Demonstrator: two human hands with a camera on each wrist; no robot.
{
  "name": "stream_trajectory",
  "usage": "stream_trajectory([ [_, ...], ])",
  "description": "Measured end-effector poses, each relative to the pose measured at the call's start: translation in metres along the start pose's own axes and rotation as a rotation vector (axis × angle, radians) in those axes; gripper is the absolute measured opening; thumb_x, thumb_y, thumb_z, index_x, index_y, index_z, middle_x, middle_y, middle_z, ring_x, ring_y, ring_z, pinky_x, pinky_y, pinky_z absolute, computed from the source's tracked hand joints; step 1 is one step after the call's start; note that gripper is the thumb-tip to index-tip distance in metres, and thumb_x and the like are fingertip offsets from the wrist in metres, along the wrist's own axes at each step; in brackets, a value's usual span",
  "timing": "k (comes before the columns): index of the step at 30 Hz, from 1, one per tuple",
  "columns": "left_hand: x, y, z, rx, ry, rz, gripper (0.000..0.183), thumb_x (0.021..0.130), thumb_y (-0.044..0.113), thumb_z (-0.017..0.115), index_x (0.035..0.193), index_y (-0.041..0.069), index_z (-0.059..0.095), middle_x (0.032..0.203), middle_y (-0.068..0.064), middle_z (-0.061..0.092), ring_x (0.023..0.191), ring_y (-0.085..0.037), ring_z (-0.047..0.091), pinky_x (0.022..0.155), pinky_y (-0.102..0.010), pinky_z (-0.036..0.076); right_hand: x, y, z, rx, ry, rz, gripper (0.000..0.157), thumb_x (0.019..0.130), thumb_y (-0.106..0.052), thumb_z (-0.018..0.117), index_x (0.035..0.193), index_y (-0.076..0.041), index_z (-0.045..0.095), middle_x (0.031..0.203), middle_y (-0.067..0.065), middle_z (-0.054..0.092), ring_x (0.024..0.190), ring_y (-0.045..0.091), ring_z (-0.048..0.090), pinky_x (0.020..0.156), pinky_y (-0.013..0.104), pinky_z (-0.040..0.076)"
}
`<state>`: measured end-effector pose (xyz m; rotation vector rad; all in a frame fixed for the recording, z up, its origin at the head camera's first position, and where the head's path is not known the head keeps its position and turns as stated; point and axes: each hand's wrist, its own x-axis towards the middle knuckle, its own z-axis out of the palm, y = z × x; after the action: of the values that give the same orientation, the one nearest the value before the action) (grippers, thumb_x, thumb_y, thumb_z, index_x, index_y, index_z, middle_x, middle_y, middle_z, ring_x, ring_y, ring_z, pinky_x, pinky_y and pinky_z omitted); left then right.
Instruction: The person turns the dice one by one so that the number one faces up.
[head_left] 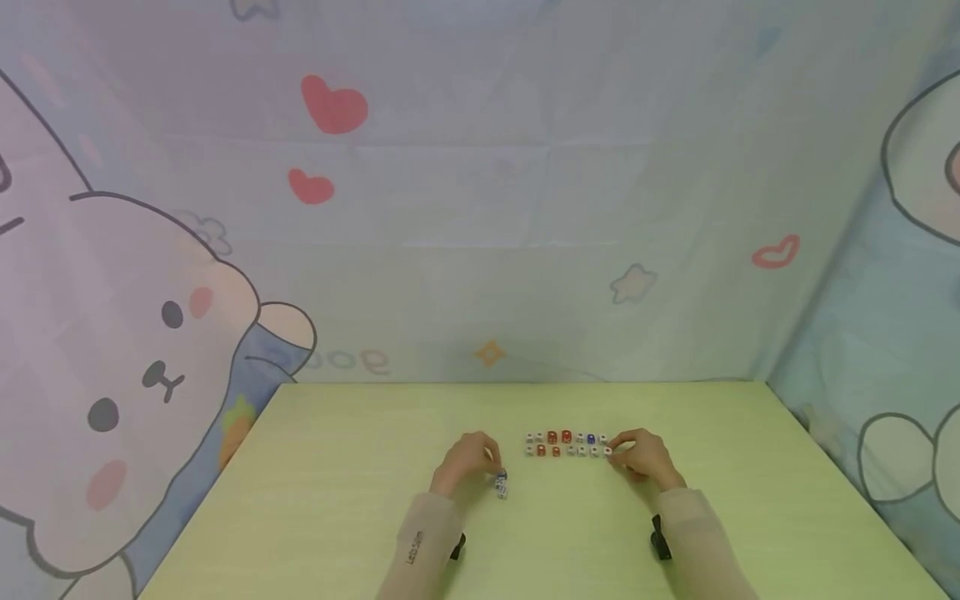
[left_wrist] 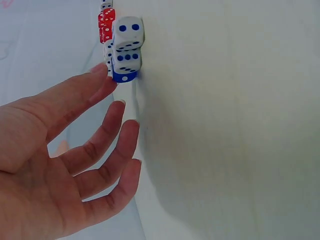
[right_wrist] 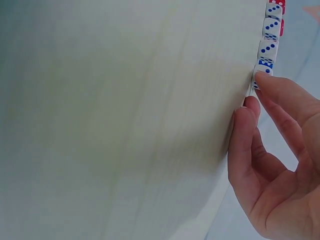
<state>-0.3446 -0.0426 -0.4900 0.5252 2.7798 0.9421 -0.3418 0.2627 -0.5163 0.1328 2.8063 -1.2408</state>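
My left hand pinches a blue die between thumb and index fingertip, its other fingers spread and slightly bent. Against that die are two white dice with blue dots, the nearer white die showing two dots; whether the three are stacked or lined up I cannot tell. To the right, my right hand grips the end white die of the front row, its thumb partly covering it. That front row holds white dice and red dice. A back row behind it mixes white, red and blue dice.
The dice stand on a pale yellow-green table. Its far edge meets a hanging cloth printed with hearts, stars and cartoon animals. Bare tabletop lies between my forearms and out to both sides.
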Motion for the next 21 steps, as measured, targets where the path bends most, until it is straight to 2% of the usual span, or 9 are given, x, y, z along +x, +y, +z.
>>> stream_trajectory([
  [7,-0.0005,-0.0019,0.0035,-0.038,0.01,-0.014,0.007,0.071,0.011,0.072,0.071,0.007,0.066,0.08,-0.005,0.066,0.064,-0.012,0.053,0.057,-0.025,0.041,-0.001,0.0004,-0.0006,0.017,-0.014,0.02,0.021,0.077,-0.015,0.067,0.095,-0.007,0.067,0.044,-0.002,0.045,0.038,0.007,0.033,0.042,0.023,0.039],
  [14,0.002,-0.0051,0.0054,-0.012,0.064,-0.004,0.006,0.075,0.009,0.069,0.078,0.006,0.065,0.083,-0.009,0.065,0.063,-0.014,0.054,0.054,-0.025,0.042,-0.0007,-0.0005,0.0004,0.017,-0.008,0.025,0.02,0.076,-0.016,0.068,0.095,-0.007,0.067,0.043,-0.002,0.043,0.039,0.007,0.033,0.042,0.024,0.04],
  [21,0.0013,-0.0043,0.0037,-0.014,0.065,-0.034,0.011,0.075,0.01,0.068,0.083,0.004,0.064,0.086,-0.011,0.064,0.07,-0.018,0.056,0.059,-0.028,0.045,0.0003,0.0004,0.001,0.006,0.002,0.015,0.02,0.076,-0.015,0.068,0.094,-0.007,0.067,0.044,-0.002,0.044,0.039,0.008,0.035,0.041,0.023,0.04],
])
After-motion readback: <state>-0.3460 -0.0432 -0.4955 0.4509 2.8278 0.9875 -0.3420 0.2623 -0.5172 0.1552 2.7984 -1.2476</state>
